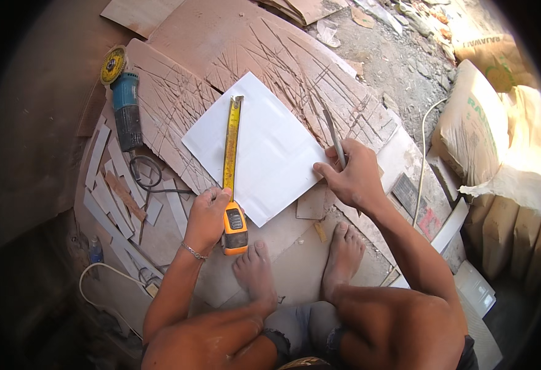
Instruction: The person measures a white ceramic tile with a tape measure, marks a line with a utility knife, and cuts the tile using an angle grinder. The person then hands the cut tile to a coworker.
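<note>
A white square tile (276, 145) lies turned cornerwise on a scored, dusty board (172, 92). My left hand (206, 219) is closed on an orange and black tape measure (236, 231), thumb at the mouth of its case. The yellow blade is drawn out over the left part of the tile, its hooked end short of the tile's far corner. In my right hand (357, 176), a slim grey metal tool with a pointed tip (332, 132) is gripped between thumb and fingers. That hand is beside the tile's right corner; whether it touches the tile I cannot tell.
At the left lies a teal and black angle grinder (127, 105) with a yellow disc and a coiled cord. Below it are several cut tile strips (107, 200). Filled sacks (477, 117) stand at the right, near a pale cable (423, 139). Rubble (406, 74) covers the far right ground. My bare feet (344, 253) are close to the tile.
</note>
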Demonstrator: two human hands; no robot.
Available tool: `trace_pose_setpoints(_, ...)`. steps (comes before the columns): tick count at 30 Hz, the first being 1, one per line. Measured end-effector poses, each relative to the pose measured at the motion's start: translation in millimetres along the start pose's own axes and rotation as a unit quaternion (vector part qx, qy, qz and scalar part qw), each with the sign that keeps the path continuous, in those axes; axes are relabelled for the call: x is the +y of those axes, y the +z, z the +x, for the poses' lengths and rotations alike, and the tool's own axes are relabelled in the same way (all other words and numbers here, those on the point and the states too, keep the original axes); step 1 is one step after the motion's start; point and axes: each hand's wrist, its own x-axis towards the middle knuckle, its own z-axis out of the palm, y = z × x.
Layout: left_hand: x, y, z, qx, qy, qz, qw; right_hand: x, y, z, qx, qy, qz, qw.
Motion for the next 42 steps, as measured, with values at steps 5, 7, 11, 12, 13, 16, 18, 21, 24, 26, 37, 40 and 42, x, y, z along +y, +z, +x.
trace_pose_setpoints(5,7.7,5.1,-4.1,-0.082,0.04,0.112,0.99,13.3,-8.3,-1.8,0.059,-0.013,-0.017,0.998)
trace_pose_setpoints(7,33.1,-2.3,-9.5,-0.102,0.06,0.124,0.985,7.9,-7.5,-4.7,0.068,-0.02,-0.023,0.997)
trace_pose_setpoints(11,65.1,-35.1,16.4,-0.074,0.058,0.191,0.977,5.6,-4.1,-7.2,0.058,-0.021,-0.013,0.998)
trace_pose_setpoints(12,72.6,-41.8,28.6,-0.069,0.045,0.2,0.976,4.9,-6.3,-7.3,0.056,-0.018,-0.012,0.998)
trace_pose_setpoints(13,80.0,-47.5,37.7,-0.064,0.031,0.211,0.975,4.6,-6.9,-7.3,0.055,-0.015,-0.009,0.998)
trace_pose_setpoints(16,98.1,-57.1,50.3,-0.053,0.008,0.194,0.98,3.2,-7.7,-7.4,0.055,-0.024,-0.019,0.998)
trace_pose_setpoints(18,99.3,-64.7,59.1,-0.053,-0.01,0.208,0.977,2.2,-8.7,-7.1,0.043,-0.019,-0.022,0.999)
trace_pose_setpoints(21,96.9,-72.9,67.0,-0.039,-0.018,0.229,0.972,-2.7,-11.1,-4.9,0.027,-0.002,-0.026,0.999)
trace_pose_setpoints(24,101.4,-76.3,67.7,-0.027,-0.02,0.234,0.972,-5.6,-16.7,-4.3,0.027,0.01,-0.032,0.999)
trace_pose_setpoints(26,97.4,-76.5,69.9,-0.02,-0.019,0.238,0.971,-18.4,-30.3,3.8,0.032,-0.013,-0.067,0.997)
trace_pose_setpoints(37,91.7,-82.9,73.4,-0.009,0.028,0.269,0.963,-88.1,-12.5,58.3,0.02,-0.148,-0.034,0.988)
trace_pose_setpoints(40,93.6,-83.1,74.3,-0.009,0.022,0.29,0.957,-108.5,4.5,70.9,0.021,-0.172,-0.011,0.985)
trace_pose_setpoints(42,96.0,-83.1,75.4,-0.014,0.012,0.301,0.954,-114.2,15.6,77.4,0.016,-0.16,0.005,0.987)
